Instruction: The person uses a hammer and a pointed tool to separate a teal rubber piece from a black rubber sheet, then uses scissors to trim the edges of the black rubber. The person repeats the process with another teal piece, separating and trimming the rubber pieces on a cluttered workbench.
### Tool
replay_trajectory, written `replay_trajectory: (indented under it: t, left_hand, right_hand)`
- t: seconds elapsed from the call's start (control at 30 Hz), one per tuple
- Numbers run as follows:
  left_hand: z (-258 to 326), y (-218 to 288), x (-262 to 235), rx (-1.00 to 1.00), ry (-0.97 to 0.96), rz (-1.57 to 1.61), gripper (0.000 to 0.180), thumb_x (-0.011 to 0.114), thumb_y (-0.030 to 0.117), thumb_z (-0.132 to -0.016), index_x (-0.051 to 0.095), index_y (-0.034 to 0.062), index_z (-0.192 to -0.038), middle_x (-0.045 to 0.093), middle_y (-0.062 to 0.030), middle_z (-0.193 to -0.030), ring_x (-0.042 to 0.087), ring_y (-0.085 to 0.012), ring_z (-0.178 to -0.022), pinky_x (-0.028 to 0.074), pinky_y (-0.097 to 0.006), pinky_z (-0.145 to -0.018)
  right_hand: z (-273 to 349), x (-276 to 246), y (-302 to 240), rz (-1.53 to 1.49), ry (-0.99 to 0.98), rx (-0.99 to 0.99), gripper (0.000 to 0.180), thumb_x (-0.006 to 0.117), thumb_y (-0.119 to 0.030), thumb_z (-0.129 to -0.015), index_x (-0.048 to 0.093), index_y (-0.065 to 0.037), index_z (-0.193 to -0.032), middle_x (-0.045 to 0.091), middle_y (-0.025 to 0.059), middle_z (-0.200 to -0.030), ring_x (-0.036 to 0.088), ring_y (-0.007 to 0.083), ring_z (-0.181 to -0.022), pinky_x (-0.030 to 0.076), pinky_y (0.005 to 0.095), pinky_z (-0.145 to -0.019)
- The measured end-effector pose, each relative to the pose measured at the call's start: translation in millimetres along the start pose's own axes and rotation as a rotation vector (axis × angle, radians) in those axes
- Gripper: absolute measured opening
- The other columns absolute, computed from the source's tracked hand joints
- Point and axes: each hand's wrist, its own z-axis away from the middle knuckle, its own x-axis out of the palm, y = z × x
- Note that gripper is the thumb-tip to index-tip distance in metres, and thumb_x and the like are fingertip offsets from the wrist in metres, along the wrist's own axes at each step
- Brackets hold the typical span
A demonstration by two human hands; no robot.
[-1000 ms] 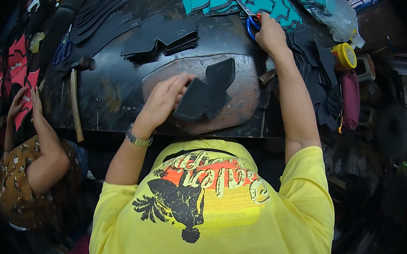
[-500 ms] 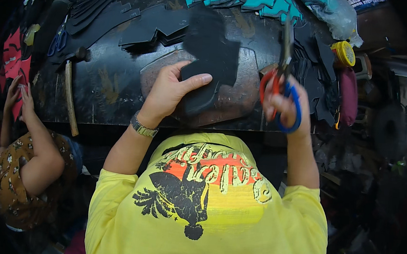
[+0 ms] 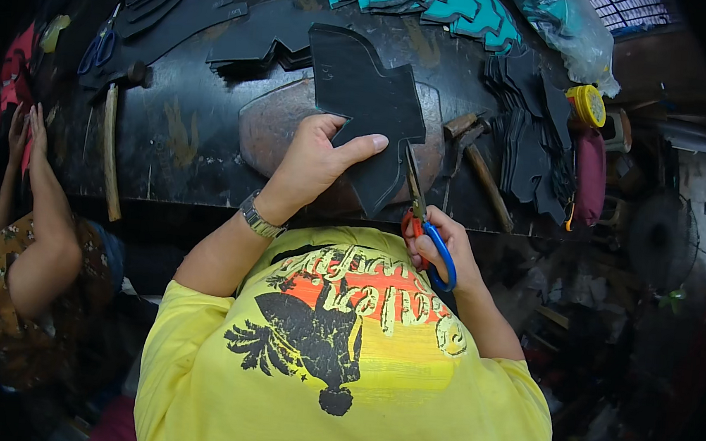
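Black panel (image 3: 367, 97): one flat, smooth, notched sheet, over rounded brown slab (image 3: 273, 123). Left hand (image 3: 316, 158) pinches it, thumb on top. Right hand (image 3: 447, 238) grips red-and-blue-handled scissors (image 3: 416, 201), tips at panel's 4 o'clock edge. Clock from panel: two wooden-handled hammers (image 3: 111, 152), 9 and 4 o'clock; layered teal pieces (image 3: 436, 3), 1 o'clock; one clear plastic bag (image 3: 579, 39), 2; one yellow tub (image 3: 586, 104), 3. Can't tell contents of either.

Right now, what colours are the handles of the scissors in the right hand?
One red handle, one blue handle; the head view shows them best.
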Motion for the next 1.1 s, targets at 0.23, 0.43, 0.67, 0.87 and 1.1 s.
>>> replay_trajectory:
  t: [0.23, 0.43, 0.67, 0.87, 1.1]
  left_hand:
    - [4.1, 0.6, 1.2, -0.045, 0.007, 0.140, 0.021, 0.074, 0.012, -0.093, 0.069, -0.0043, -0.106, 0.075, -0.0104, -0.099, 0.074, -0.0150, -0.083, 0.061, -0.026, -0.072]
    - [2.6, 2.0, -0.7, -0.085, -0.030, 0.254, 0.023, 0.067, 0.010, -0.096, 0.065, -0.0048, -0.113, 0.074, -0.0159, -0.104, 0.076, -0.0221, -0.090, 0.064, -0.033, -0.080]
    - [4.2, -1.1, 4.0, -0.036, 0.027, 0.214, 0.022, 0.070, 0.015, -0.096, 0.069, -0.0058, -0.102, 0.075, -0.0088, -0.094, 0.073, -0.0124, -0.077, 0.059, -0.023, -0.064]
    - [5.6, 0.0, 6.3, -0.044, 0.047, 0.202, 0.023, 0.069, 0.015, -0.097, 0.069, -0.0062, -0.106, 0.075, -0.0093, -0.097, 0.073, -0.0127, -0.078, 0.060, -0.024, -0.066]
    - [3.4, 1.1, 4.9, -0.078, -0.001, 0.132, 0.024, 0.066, 0.012, -0.097, 0.064, -0.0051, -0.114, 0.074, -0.0159, -0.103, 0.076, -0.0222, -0.088, 0.065, -0.034, -0.078]
  right_hand:
    - [-3.6, 12.8, -0.1, -0.010, -0.015, -0.031, 0.030, 0.079, -0.024, -0.091, 0.060, -0.004, -0.103, 0.055, -0.0047, -0.083, 0.046, 0.0010, -0.070, 0.038, 0.0180, -0.061]
    - [-3.1, 14.3, -1.5, -0.021, -0.043, -0.059, 0.040, 0.080, -0.035, -0.091, 0.060, -0.004, -0.105, 0.055, -0.0046, -0.087, 0.047, 0.0017, -0.075, 0.039, 0.0185, -0.065]
    - [-1.5, 16.3, 6.1, -0.049, -0.022, -0.076, 0.048, 0.081, -0.044, -0.089, 0.060, -0.005, -0.106, 0.056, -0.0048, -0.088, 0.048, 0.0017, -0.075, 0.039, 0.0179, -0.066]
    - [-1.4, 14.2, 11.6, -0.070, -0.017, -0.089, 0.049, 0.082, -0.045, -0.088, 0.060, -0.004, -0.105, 0.056, -0.0050, -0.088, 0.048, 0.0012, -0.076, 0.039, 0.0172, -0.067]
    - [-0.2, 11.8, 14.0, -0.100, -0.024, -0.097, 0.047, 0.081, -0.043, -0.089, 0.060, -0.004, -0.105, 0.055, -0.0052, -0.088, 0.047, 0.0007, -0.076, 0.038, 0.0166, -0.067]
